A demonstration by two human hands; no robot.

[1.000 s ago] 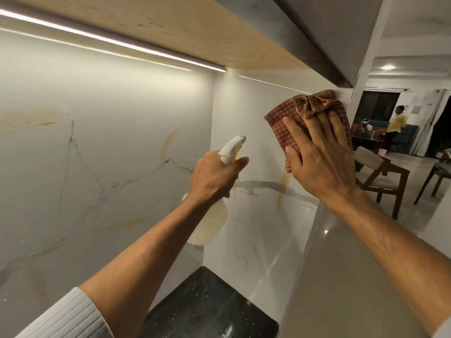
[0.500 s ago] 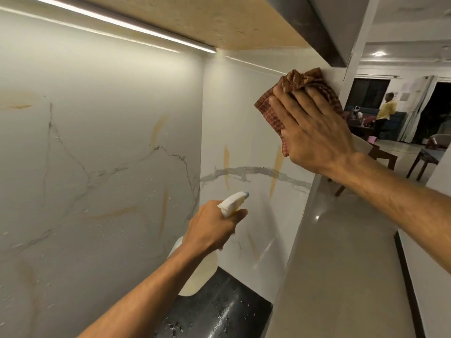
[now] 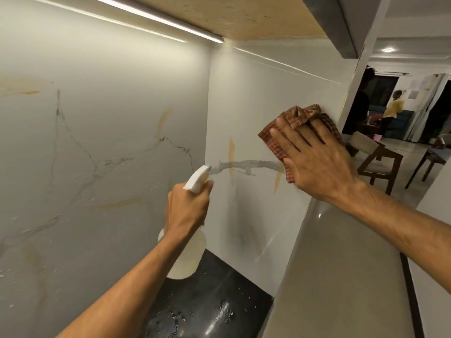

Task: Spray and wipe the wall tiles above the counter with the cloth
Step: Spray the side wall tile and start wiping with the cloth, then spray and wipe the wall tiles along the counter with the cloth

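White marble-look wall tiles (image 3: 244, 111) with grey veins and orange streaks line the corner above a black counter (image 3: 214, 303). My right hand (image 3: 317, 162) lies flat on a brown checked cloth (image 3: 300, 118), pressing it against the side tile near its right edge. My left hand (image 3: 188, 208) grips a white spray bottle (image 3: 188, 254) by the neck, its nozzle pointing at the side tile, just left of the grey vein. Droplets cling to the left tile and the counter.
An overhead cabinet with a lit light strip (image 3: 156, 20) hangs close above. A beige partition top (image 3: 341, 276) runs along the right. Beyond it are wooden chairs (image 3: 375, 157) and a person in yellow (image 3: 393, 108) far off.
My right hand slid the cloth down the side tile from near the cabinet to mid-height. My left hand dropped the bottle low, then raised it a little toward the vein.
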